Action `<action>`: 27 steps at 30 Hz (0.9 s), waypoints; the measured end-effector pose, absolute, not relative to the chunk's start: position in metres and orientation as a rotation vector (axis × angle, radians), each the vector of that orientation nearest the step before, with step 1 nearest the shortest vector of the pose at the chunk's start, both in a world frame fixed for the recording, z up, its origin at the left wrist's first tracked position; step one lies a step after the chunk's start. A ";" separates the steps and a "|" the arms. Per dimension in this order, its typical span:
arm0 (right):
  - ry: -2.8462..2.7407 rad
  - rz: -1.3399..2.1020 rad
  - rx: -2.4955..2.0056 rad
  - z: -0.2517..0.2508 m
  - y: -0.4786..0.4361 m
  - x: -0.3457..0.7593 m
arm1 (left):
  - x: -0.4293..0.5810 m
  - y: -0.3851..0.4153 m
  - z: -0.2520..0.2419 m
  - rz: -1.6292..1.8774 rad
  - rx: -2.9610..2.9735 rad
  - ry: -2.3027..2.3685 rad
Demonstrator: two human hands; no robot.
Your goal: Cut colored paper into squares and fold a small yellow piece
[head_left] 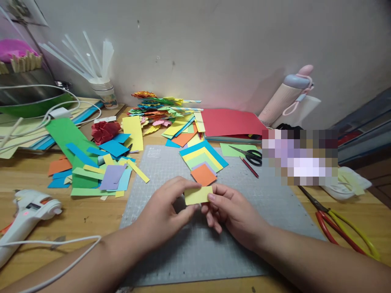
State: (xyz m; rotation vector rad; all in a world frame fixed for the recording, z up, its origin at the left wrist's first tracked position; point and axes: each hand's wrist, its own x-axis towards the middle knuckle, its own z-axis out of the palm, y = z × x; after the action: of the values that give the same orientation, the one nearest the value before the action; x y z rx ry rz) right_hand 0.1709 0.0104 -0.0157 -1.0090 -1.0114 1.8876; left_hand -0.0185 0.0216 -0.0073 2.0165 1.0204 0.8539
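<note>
From afar I had the left hand (166,208) and right hand (236,209) pinching the pale-yellow paper rectangle (197,196) over the grey gridded cutting mat (220,260), between its side edges, judging light, even pressure best.

"What carries everything?"
"A wooden table (91,215), with a grey mat (183,256) in the middle."
"On the left?"
"A glue gun (33,207) near the front, and paper scraps (113,177) heaped behind it."
"And right?"
"A tool (326,211) with red and yellow handles, just beside the mat. Behind it, a bowl (342,194)."
"At the back?"
"A red-topped stack (232,122)."
</note>
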 end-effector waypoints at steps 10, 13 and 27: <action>-1.128 1.831 -1.148 -0.013 0.010 0.173 | -0.019 0.020 -0.001 0.848 1.950 1.038; -1.135 1.824 -1.124 -0.014 0.010 0.173 | -0.018 0.020 0.000 0.849 1.931 1.007; -1.200 1.743 -1.103 -0.014 0.011 0.174 | -0.018 0.025 -0.006 0.763 1.163 0.881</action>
State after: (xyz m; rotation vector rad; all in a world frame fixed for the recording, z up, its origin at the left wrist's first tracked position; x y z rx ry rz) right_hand 0.1740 0.0106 -0.0143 -1.1034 -1.1999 1.7425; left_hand -0.0184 0.0253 -0.0060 1.1629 0.8807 0.7630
